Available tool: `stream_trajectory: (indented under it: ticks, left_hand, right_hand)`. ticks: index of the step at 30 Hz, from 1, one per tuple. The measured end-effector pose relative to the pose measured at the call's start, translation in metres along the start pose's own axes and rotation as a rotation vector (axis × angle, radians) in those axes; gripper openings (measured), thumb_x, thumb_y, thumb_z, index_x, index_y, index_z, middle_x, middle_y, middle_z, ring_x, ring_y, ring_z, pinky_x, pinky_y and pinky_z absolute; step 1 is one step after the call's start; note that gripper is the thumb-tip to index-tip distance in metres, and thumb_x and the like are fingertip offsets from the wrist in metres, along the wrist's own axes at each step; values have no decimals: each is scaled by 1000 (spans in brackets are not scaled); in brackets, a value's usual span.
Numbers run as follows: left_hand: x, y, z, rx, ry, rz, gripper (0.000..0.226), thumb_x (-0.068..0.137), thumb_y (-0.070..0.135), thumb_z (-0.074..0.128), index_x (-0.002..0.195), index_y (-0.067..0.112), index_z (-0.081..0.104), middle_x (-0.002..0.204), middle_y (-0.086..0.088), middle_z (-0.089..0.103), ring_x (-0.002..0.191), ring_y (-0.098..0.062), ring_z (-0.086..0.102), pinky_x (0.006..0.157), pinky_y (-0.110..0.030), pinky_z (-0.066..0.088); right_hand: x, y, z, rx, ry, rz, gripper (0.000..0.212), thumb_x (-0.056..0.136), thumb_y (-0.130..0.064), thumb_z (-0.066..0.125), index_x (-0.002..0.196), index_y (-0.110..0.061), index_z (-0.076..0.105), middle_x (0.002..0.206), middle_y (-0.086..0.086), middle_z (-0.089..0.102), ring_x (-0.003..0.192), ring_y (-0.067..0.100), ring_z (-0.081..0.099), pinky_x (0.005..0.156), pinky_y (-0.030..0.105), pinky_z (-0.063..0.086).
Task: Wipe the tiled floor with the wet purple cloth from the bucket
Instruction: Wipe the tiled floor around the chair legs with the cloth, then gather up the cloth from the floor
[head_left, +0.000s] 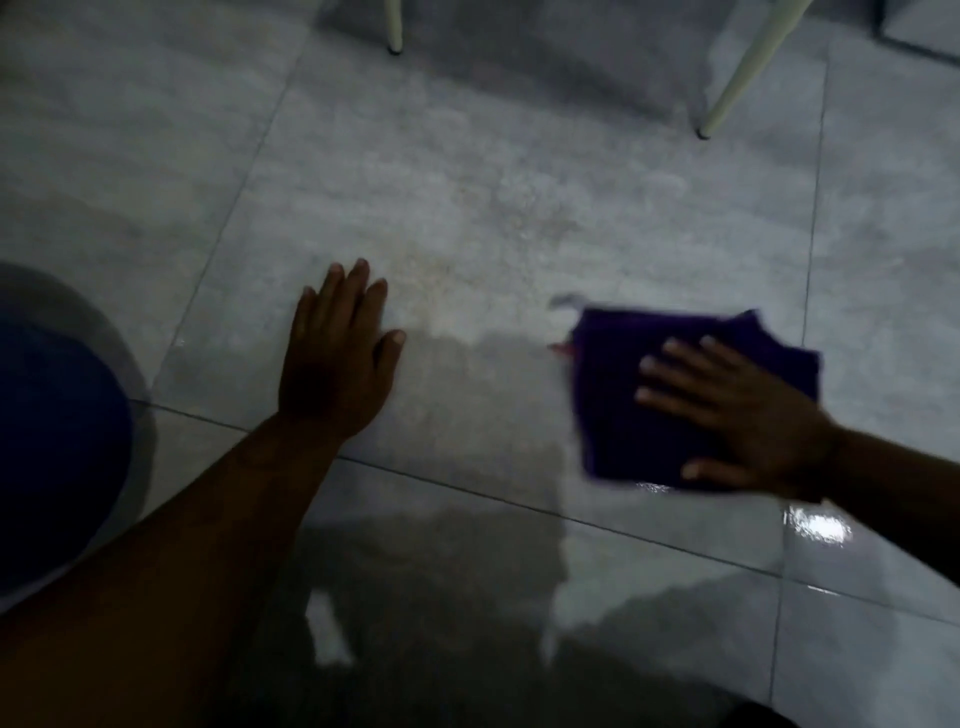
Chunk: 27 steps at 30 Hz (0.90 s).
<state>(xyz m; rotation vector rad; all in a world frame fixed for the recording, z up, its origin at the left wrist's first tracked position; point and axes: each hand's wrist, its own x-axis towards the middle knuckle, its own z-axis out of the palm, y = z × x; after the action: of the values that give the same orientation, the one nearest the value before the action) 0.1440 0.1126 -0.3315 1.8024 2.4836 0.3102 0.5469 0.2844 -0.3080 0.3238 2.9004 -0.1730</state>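
The purple cloth (628, 395) lies folded flat on the grey tiled floor (467, 208) at the right. My right hand (737, 421) presses down on it, palm flat and fingers spread across its right half. My left hand (337, 358) rests flat on the bare tile left of centre, fingers together, holding nothing. The floor nearest me is wet and shiny; the tile farther away looks dull and blotchy. The blue bucket (52, 441) stands at the left edge, partly cut off by the frame.
Two pale chair or table legs stand on the floor at the back, one at the top centre (395, 31) and one at the top right (727, 98). A dark frame edge (914, 36) shows in the top right corner.
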Motion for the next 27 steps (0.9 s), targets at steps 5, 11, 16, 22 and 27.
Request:
stream_trajectory:
  ticks: [5, 11, 16, 22, 27]
  left_hand:
    - [2, 2, 1, -16, -34, -36, 58, 94, 41, 39, 144, 11, 40, 158, -12, 32, 148, -31, 24, 121, -50, 19]
    - [21, 20, -18, -192, 56, -217, 45, 94, 38, 45, 127, 10, 58, 137, -12, 57, 127, -34, 49, 101, -44, 40]
    - [57, 62, -38, -600, -19, -610, 51, 90, 41, 56, 129, 8, 51, 126, -15, 59, 114, -31, 58, 86, -30, 43]
    - [51, 100, -44, -625, -345, -789, 76, 77, 32, 78, 137, 1, 42, 138, -22, 54, 126, -38, 54, 101, -40, 46]
    - [37, 125, -78, -641, -451, -607, 57, 88, 43, 59, 130, 3, 55, 133, -20, 59, 120, -36, 57, 100, -39, 49]
  right_hand:
    - [88, 48, -30, 99, 67, 511, 80, 93, -72, 13, 159, -26, 7, 168, 5, 4, 155, 29, 0, 124, 56, 7]
    - [215, -7, -43, 61, 90, 395, 79, 93, -70, 20, 159, -26, 10, 168, 5, 5, 155, 30, -1, 124, 53, 1]
    - [204, -67, -29, 12, 66, 73, 80, 91, -69, 30, 158, -27, 17, 167, 2, 12, 154, 30, 1, 123, 55, 3]
    - [126, -91, -15, 144, 339, 817, 71, 90, -65, 48, 146, -21, 45, 158, 10, 38, 150, 38, 23, 120, 56, 15]
    - [116, -120, -20, 329, 304, 1137, 90, 85, -75, 45, 150, -13, 35, 159, 18, 33, 151, 39, 17, 122, 57, 10]
